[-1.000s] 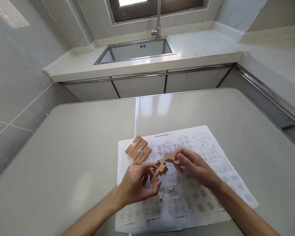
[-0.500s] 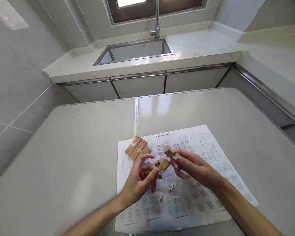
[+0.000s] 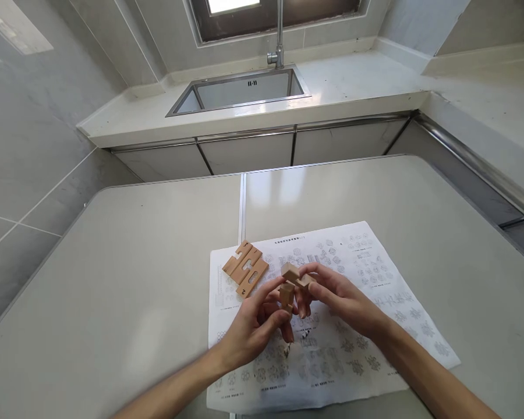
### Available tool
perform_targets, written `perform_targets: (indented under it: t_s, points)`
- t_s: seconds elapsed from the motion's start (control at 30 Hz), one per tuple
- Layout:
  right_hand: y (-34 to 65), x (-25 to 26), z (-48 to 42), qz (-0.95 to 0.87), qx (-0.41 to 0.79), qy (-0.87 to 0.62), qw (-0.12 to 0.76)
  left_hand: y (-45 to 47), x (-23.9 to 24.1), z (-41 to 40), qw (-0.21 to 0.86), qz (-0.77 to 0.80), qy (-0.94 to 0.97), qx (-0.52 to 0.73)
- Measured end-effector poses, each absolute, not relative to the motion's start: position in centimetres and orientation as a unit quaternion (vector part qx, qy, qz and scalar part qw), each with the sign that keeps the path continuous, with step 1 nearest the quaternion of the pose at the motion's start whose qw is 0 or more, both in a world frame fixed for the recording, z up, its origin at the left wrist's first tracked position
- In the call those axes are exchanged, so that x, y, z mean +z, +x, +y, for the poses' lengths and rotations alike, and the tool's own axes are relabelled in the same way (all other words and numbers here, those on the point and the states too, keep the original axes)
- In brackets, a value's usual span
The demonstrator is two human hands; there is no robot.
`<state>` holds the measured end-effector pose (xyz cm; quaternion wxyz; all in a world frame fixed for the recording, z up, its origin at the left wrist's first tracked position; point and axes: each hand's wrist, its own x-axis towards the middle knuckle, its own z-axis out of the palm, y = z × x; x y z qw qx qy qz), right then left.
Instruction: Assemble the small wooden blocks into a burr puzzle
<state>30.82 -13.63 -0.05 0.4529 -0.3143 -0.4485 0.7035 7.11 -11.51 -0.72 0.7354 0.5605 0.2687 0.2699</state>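
Note:
Both of my hands meet over a printed instruction sheet on a pale table. My left hand pinches a small notched wooden piece held upright between thumb and fingers. In my right hand is a second wooden piece, gripped by the fingertips and touching the top of the first one. Several flat notched wooden pieces lie side by side on the sheet's far left corner, just beyond my left hand.
Beyond the table runs a white counter with a steel sink and a tap. Grey cabinet fronts stand below it. A seam divides the table top. Tiled floor shows at left.
My hands came closer together. The left piece turned from lying slanted to upright, and the right hand's piece shifted left until it touches the top of it.

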Motion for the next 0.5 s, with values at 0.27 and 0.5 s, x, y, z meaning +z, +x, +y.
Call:
perform_targets:
  t_s: [0.27, 0.5]
  points:
    - [30.82, -0.28, -13.58, -0.447, 0.697, -0.323, 0.458, 7.38, 0.34, -10.97, 0.777, 0.301, 0.483, 0.268]
    - [30.70, -0.63, -13.67, -0.485, 0.686, -0.331, 0.430, 7.43, 0.48, -10.92, 0.793, 0.296, 0.465, 0.259]
